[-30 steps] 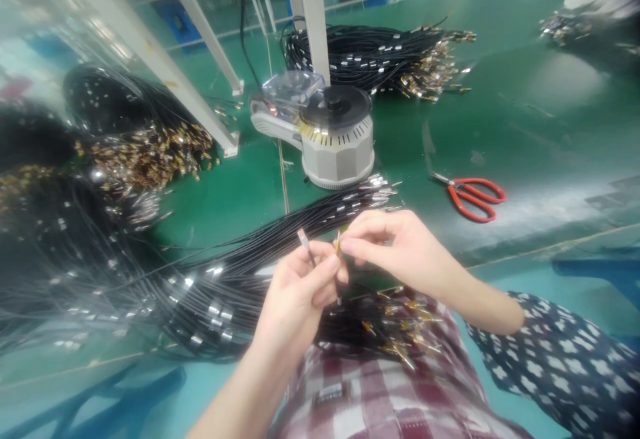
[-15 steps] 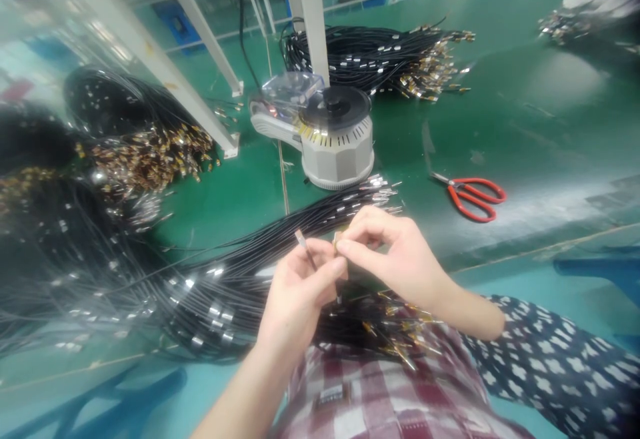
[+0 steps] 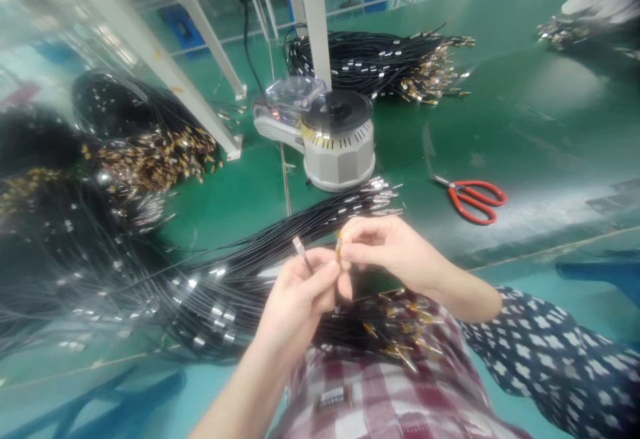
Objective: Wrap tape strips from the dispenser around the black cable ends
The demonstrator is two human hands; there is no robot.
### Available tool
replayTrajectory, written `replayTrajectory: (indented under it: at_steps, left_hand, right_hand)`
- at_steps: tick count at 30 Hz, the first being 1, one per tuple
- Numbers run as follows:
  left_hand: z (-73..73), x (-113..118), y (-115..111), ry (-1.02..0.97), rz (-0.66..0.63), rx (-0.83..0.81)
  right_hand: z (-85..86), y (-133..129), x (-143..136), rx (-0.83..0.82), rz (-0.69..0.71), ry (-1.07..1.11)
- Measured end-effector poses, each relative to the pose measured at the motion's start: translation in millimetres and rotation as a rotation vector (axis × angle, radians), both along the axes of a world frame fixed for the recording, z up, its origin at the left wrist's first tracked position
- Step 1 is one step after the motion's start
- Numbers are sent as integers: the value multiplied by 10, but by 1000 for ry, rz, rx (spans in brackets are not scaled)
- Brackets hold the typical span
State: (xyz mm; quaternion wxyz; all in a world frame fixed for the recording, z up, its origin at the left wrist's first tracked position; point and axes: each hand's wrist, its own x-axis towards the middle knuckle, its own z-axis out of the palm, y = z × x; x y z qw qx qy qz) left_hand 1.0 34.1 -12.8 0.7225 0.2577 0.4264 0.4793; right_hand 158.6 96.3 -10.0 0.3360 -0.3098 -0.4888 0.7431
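My left hand [image 3: 305, 289] is closed on a dark cable, whose pale flat end [image 3: 299, 246] sticks up between the fingers. The fingertips of my right hand [image 3: 375, 246] pinch a small yellowish piece [image 3: 339, 246] right at my left fingertips. Whether that piece is joined to the cable is too small to tell. Beneath both hands lies a bundle of black cables with gold-coloured ends [image 3: 400, 326]. Behind them, another black cable bundle [image 3: 300, 226] ends in silvery tips.
A round white tape dispenser [image 3: 340, 159] stands beyond my hands. Red-handled scissors [image 3: 475, 199] lie on the green table [image 3: 525, 139] at right. Cable piles lie at left [image 3: 150, 159] and at the back [image 3: 370, 62]. A gloved hand [image 3: 600, 2] is at the far right.
My right hand has shifted slightly down, and its fingers have closed in more around the small yellowish piece. My left hand stays nearly in place, still holding the cable.
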Motion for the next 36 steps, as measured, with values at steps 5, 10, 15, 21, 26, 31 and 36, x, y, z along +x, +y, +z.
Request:
replayTrajectory:
  at_steps: [5, 10, 15, 21, 26, 31, 36]
  left_hand:
    - [-51, -52, 43, -112, -66, -71]
    - [-64, -59, 31, -143, -91, -76]
    - [-52, 46, 18, -132, -73, -27]
    - [-40, 123, 2, -140, 96, 28]
    - [17, 112, -16, -5, 168, 63]
    - [93, 138, -25, 74, 149, 85]
    - [62, 148, -44, 76, 198, 71]
  right_hand:
    - [20, -8, -5, 55, -33, -84]
    - [1, 24, 29, 99, -170, -154]
    - [81, 100, 103, 202, -269, -128]
    - [144, 89, 146, 273, -137, -117]
    - [134, -5, 149, 385, -8, -168]
    - [182, -56, 151, 489, 41, -273]
    - [152, -39, 124, 403, -60, -355]
